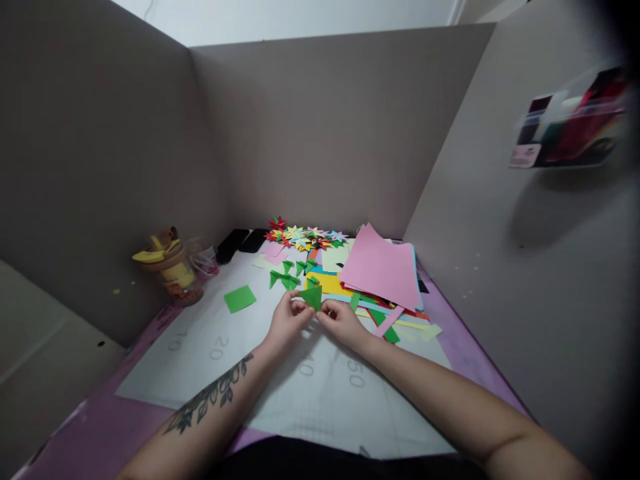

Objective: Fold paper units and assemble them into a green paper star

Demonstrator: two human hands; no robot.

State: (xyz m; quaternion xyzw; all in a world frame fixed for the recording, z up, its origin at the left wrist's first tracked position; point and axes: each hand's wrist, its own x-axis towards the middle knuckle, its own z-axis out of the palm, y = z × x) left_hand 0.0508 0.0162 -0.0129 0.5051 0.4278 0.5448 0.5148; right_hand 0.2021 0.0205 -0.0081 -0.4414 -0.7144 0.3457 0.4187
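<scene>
A green piece of folded paper (312, 297), triangular in outline, is held up between my two hands over the white sheet. My left hand (291, 316) pinches its left and lower side. The fingers of my right hand (338, 320) are closed at its lower right corner. Just beyond lie several small folded green paper pieces (286, 280). To the left, a flat green paper square (240, 299) rests on the sheet. Colourful folded paper stars (305, 236) are heaped at the back.
Pink sheets (383, 267) top a paper stack at the right, with loose paper strips (387, 322) in front. A decorated pot (175, 270), a clear cup (203, 258) and black flat objects (233, 245) stand left. Grey panels (320, 133) enclose the table; a clear holder (570, 130) hangs right.
</scene>
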